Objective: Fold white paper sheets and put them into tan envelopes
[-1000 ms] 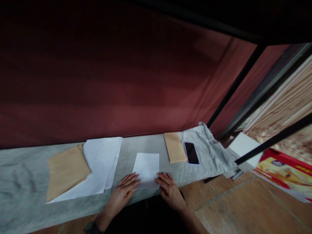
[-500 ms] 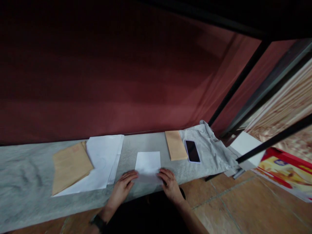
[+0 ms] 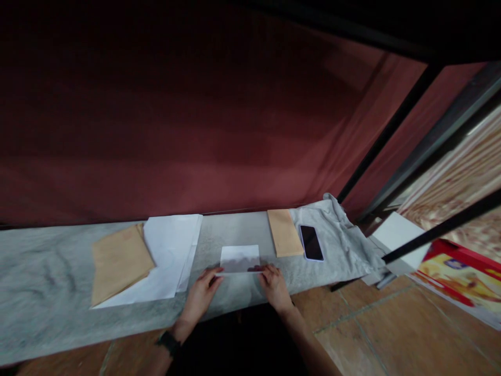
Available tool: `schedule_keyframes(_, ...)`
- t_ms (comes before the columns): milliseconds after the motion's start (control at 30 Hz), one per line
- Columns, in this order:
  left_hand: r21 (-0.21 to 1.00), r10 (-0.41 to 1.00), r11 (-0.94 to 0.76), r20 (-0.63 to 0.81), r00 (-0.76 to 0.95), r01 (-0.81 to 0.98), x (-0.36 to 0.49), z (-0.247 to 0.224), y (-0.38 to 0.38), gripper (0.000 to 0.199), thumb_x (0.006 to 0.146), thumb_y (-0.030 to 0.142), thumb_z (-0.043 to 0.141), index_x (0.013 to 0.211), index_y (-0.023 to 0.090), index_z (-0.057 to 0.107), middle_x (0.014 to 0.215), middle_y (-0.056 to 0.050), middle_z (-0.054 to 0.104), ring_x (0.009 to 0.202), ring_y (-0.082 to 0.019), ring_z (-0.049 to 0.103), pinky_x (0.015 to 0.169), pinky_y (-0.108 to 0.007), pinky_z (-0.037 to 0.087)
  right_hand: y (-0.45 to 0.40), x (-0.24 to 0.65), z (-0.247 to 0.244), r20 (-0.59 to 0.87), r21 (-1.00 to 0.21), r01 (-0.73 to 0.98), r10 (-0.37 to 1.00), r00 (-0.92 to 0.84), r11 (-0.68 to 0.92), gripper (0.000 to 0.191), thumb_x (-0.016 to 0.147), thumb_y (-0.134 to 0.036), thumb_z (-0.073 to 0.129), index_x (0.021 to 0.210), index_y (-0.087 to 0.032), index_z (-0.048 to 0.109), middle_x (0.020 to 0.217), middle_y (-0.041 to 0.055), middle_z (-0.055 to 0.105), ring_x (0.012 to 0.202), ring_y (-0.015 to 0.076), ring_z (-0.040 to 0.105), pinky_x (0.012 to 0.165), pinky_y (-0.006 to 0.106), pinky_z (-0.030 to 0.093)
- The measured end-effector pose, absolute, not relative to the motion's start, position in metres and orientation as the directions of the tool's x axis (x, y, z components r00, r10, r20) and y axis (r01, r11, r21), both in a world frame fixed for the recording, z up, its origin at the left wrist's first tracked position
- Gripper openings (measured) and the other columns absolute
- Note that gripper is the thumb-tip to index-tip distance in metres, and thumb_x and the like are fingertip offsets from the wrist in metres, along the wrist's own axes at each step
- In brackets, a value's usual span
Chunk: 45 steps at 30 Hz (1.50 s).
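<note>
A small white sheet of paper [image 3: 240, 253] lies on the grey cloth in front of me, its near part lifted and bent up toward its far part. My left hand [image 3: 204, 290] pinches the left end of the raised edge between thumb and fingers. At the right end, my right hand [image 3: 273, 285] grips the same edge. The underside of the lifted part is in shadow. To the right of the sheet lies a stack of tan envelopes [image 3: 285, 233], apart from my right hand.
A phone [image 3: 311, 243] lies beside the tan stack. On the left, brown envelopes [image 3: 122, 263] rest partly over large white sheets [image 3: 171, 256]. A grey cloth [image 3: 47, 292] covers the narrow table against a dark red wall. A black post and a red box [image 3: 464, 282] stand at right.
Both hands have moved slightly away from me, carrying the sheet's near edge up and over toward its far part. The view has shifted a little.
</note>
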<state>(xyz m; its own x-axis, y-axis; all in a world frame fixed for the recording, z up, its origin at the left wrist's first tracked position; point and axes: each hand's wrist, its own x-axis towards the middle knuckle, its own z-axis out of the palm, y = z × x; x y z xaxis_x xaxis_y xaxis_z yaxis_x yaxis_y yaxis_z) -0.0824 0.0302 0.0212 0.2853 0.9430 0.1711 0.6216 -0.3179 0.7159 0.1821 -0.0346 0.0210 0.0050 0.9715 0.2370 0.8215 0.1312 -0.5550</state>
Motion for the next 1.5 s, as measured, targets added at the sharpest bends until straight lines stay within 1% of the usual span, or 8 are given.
schedule_keyframes(133,0.733,0.981,-0.184,0.095,0.169,0.655,-0.071,0.025,0.039,0.031,0.087,0.037,0.054,0.11,0.02,0.066,0.078,0.0,0.069,0.073,-0.019,0.068,0.074,-0.031,0.055,-0.02,0.176,0.015,0.233,-0.524,0.852,0.962,0.141,0.002,0.02,0.096,-0.021,0.051,0.106,-0.022,0.069,0.096,0.0059,0.073,0.094,0.0231,0.069,0.089,0.036,0.05)
schedule_keyframes(233,0.74,0.986,-0.157,0.085,0.14,0.654,-0.065,0.027,0.042,0.04,0.088,0.036,0.053,0.123,0.019,0.06,0.078,0.001,0.068,0.074,-0.018,0.068,0.072,-0.029,0.052,-0.012,0.171,0.011,0.224,-0.532,0.846,0.959,0.175,-0.03,0.029,0.095,-0.02,0.05,0.121,-0.021,0.063,0.099,0.0066,0.074,0.094,0.0226,0.07,0.088,0.035,0.05)
schedule_keyframes(367,0.635,0.991,-0.123,0.033,0.133,0.763,-0.057,0.03,0.045,0.044,0.091,0.03,0.05,0.133,0.017,0.052,0.083,-0.001,0.069,0.076,-0.018,0.067,0.071,-0.028,0.05,-0.006,0.163,0.008,0.208,-0.502,0.86,0.952,0.226,-0.094,0.042,0.094,-0.018,0.048,0.136,-0.018,0.053,0.114,0.0119,0.072,0.101,0.0258,0.069,0.093,0.039,0.048)
schedule_keyframes(667,0.439,0.99,-0.118,-0.021,0.142,0.891,-0.046,0.04,0.048,0.047,0.093,0.022,0.049,0.139,0.016,0.045,0.093,-0.006,0.071,0.087,-0.021,0.07,0.076,-0.029,0.049,-0.006,0.152,0.012,0.262,-0.402,0.907,0.933,0.248,-0.128,0.046,0.094,-0.016,0.042,0.139,-0.019,0.05,0.113,0.0158,0.069,0.105,0.0302,0.065,0.094,0.046,0.047)
schedule_keyframes(833,0.435,0.988,-0.102,-0.059,0.141,0.895,-0.046,0.044,0.049,0.049,0.093,0.022,0.05,0.141,0.017,0.043,0.097,-0.006,0.072,0.09,-0.021,0.07,0.077,-0.028,0.049,-0.012,0.144,0.015,0.313,-0.385,0.923,0.943,0.115,0.015,0.05,0.095,-0.014,0.042,0.145,-0.019,0.046,0.133,0.0169,0.06,0.121,0.0302,0.057,0.102,0.051,0.044)
schedule_keyframes(967,0.437,0.986,-0.112,-0.063,0.154,0.893,-0.046,0.043,0.049,0.045,0.094,0.022,0.048,0.139,0.017,0.045,0.095,-0.006,0.072,0.089,-0.021,0.07,0.076,-0.028,0.048,-0.019,0.131,0.009,0.315,-0.373,0.912,0.948,-0.05,0.172,0.052,0.099,-0.028,0.048,0.15,-0.02,0.041,0.155,0.0113,0.043,0.14,0.0264,0.042,0.115,0.047,0.035)
schedule_keyframes(1367,0.354,0.99,-0.054,-0.103,0.096,0.934,-0.042,0.044,0.047,0.043,0.094,0.023,0.047,0.136,0.016,0.047,0.102,-0.011,0.074,0.091,-0.024,0.072,0.074,-0.03,0.049,-0.023,0.126,-0.002,0.35,-0.368,0.916,0.936,-0.024,0.161,0.053,0.101,-0.042,0.049,0.149,-0.021,0.045,0.157,0.0112,0.039,0.143,0.0267,0.04,0.119,0.046,0.033)
schedule_keyframes(1500,0.406,0.992,-0.058,-0.08,0.099,0.912,-0.044,0.041,0.048,0.042,0.092,0.024,0.049,0.134,0.018,0.048,0.098,-0.008,0.074,0.088,-0.023,0.072,0.074,-0.03,0.049,-0.023,0.128,-0.002,0.395,-0.326,0.932,0.919,-0.021,0.161,0.056,0.099,-0.042,0.052,0.149,-0.018,0.044,0.156,0.0134,0.041,0.142,0.0271,0.041,0.118,0.045,0.034)
